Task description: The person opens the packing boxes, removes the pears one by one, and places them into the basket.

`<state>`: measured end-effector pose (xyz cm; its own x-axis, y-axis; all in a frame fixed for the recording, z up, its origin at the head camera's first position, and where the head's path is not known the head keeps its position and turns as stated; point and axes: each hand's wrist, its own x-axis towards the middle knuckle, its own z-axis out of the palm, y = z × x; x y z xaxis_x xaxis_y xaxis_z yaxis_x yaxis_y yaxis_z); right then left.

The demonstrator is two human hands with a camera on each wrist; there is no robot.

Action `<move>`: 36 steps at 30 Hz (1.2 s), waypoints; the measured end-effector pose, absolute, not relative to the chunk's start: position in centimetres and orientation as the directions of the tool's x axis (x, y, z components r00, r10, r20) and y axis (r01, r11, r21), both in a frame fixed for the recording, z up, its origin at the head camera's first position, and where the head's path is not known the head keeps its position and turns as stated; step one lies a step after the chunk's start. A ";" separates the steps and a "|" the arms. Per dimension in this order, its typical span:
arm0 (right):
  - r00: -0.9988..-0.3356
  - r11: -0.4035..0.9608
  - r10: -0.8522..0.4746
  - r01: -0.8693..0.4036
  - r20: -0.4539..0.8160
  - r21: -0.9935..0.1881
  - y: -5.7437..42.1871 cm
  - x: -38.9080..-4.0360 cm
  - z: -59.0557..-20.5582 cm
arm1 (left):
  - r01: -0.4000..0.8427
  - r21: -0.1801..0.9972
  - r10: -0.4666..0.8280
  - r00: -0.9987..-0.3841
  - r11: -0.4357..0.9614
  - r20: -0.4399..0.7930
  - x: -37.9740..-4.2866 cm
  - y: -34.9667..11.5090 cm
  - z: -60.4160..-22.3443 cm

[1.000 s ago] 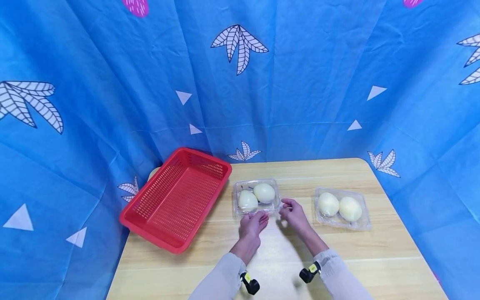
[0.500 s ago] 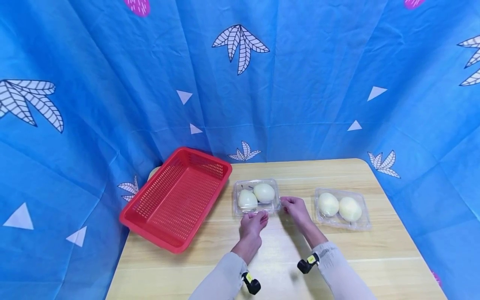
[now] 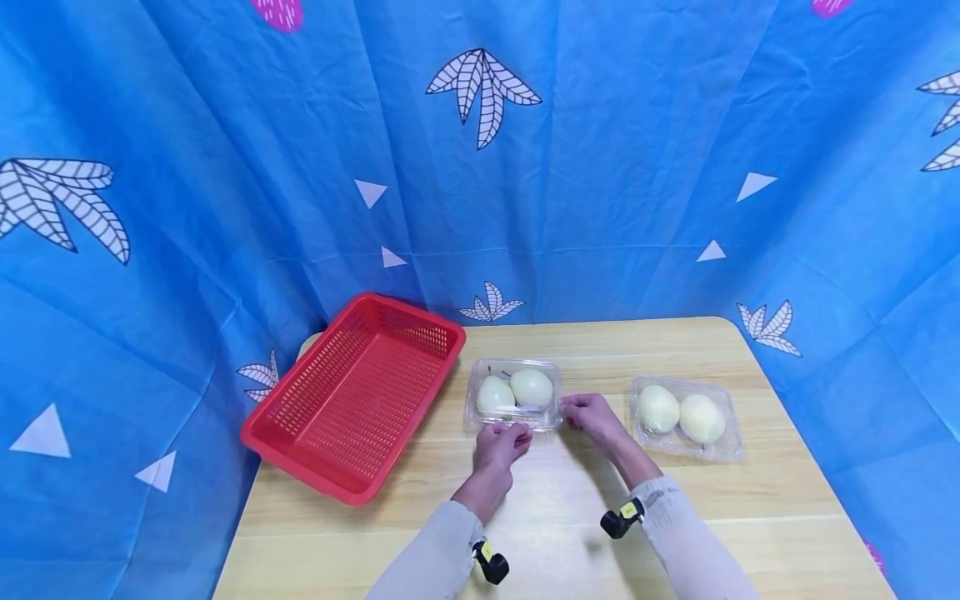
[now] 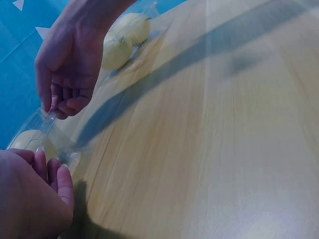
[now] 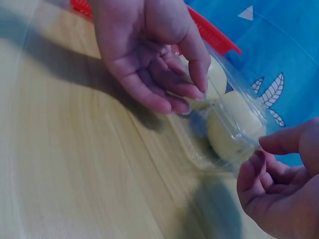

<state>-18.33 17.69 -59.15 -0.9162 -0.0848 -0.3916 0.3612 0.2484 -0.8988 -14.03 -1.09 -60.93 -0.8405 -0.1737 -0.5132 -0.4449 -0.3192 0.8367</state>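
Note:
Between my hands in the head view is a clear plastic clamshell box (image 3: 473, 398) with two pale pears (image 3: 532, 389) inside, one showing a dark stem. My left hand (image 3: 498, 450) pinches its lid edge at the near side between thumb and fingers. At the near right corner, my right hand (image 3: 595, 419) pinches the same edge with thumb and index finger. The right wrist view shows the lid edge (image 5: 227, 117) held up above the base (image 5: 199, 162), its front standing apart. In the left wrist view, the box is partly hidden behind my left hand (image 4: 40, 194).
On the left of the wooden table (image 3: 555, 533) stands a red perforated plastic basket (image 3: 345, 497), with nothing in it. A second clear box (image 3: 723, 450) holding two pale pears (image 3: 702, 418) sits to the right. A blue patterned curtain (image 3: 630, 167) hangs behind the table.
The near edge of the box's lid has risen a little off the base. My right fingertips have closed in on the corner, and my left hand has shifted slightly left.

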 end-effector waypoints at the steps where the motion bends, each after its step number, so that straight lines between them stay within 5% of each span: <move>1: -0.914 0.254 -0.104 0.356 -0.392 -0.899 17.8 -18.3 -59.2 | -0.446 0.838 -0.167 -0.843 -0.315 -0.512 -14.1 -1.2 -60.9; 15: -0.922 0.331 -0.166 0.281 -0.349 -0.901 17.1 -17.7 -59.5 | -0.472 0.818 -0.078 -0.850 -0.328 -0.522 -14.5 -2.5 -60.9; 36: -0.928 0.237 -0.031 0.354 -0.371 -0.905 16.2 -16.6 -60.1 | -0.446 0.855 0.057 -0.892 -0.265 -0.448 -14.4 -2.4 -61.8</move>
